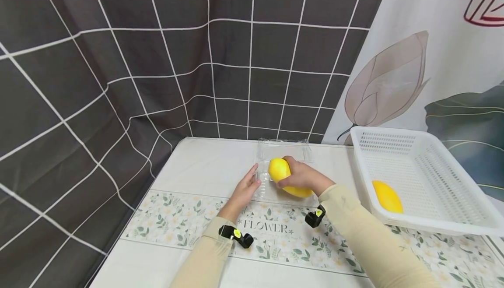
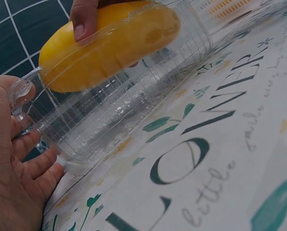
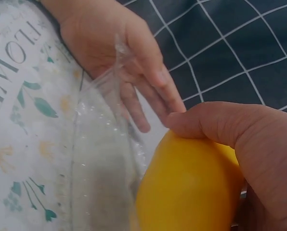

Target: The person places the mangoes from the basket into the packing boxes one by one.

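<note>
Right grip (image 1: 302, 175) is wrapped round a yellow fruit (image 1: 278, 170), holding it tilted over the clear box (image 1: 268, 191); whether it touches the box's floor I cannot tell. Left grip (image 1: 243, 191), fingers loosely extended, is at the box's left edge. On the bench (image 1: 212, 161) to the right, a white basket (image 1: 433, 183) holds a second fruit (image 1: 387, 197). Dark gridded cloth (image 1: 232, 82) hangs behind.

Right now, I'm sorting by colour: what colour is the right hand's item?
The item is yellow, clearest in the head view.
</note>
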`<action>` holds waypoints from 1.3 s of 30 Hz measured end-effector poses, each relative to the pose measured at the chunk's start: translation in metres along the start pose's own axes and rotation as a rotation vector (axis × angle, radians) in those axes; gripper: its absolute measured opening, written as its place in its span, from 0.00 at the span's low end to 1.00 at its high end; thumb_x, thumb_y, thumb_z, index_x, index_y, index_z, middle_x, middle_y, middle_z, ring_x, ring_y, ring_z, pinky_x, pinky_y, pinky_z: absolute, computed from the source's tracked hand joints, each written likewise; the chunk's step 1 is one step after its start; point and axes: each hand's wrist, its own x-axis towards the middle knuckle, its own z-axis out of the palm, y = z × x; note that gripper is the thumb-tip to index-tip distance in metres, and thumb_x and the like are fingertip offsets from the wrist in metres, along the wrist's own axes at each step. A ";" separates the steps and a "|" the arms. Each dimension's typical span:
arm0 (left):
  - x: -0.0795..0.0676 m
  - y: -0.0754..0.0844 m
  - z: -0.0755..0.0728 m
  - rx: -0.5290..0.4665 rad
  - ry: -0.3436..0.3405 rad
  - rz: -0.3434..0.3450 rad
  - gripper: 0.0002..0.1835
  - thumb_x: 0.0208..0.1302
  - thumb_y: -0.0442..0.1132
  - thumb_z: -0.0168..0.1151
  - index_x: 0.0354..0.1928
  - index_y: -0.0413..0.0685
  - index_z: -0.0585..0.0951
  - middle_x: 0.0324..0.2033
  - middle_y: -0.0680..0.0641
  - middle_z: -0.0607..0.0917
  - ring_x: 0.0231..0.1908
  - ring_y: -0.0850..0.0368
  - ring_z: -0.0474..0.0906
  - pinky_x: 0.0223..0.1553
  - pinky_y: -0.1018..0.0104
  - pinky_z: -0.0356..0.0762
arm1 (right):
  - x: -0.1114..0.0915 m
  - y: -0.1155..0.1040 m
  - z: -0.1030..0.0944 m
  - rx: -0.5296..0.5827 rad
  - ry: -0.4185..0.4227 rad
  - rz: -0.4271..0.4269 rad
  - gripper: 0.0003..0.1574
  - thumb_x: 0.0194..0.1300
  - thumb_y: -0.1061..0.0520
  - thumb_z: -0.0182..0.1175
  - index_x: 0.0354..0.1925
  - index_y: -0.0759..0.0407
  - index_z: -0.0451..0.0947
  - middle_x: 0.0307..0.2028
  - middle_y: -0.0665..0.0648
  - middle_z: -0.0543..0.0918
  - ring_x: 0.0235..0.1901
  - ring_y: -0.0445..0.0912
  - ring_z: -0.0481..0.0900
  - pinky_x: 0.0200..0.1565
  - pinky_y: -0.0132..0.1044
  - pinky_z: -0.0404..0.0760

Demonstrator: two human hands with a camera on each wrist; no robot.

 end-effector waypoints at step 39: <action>-0.002 0.002 0.001 0.033 0.019 -0.010 0.29 0.68 0.49 0.47 0.69 0.76 0.53 0.67 0.56 0.58 0.65 0.58 0.56 0.64 0.54 0.53 | 0.015 0.002 0.047 0.056 0.030 0.055 0.53 0.44 0.37 0.66 0.59 0.64 0.57 0.37 0.57 0.74 0.32 0.48 0.73 0.38 0.41 0.75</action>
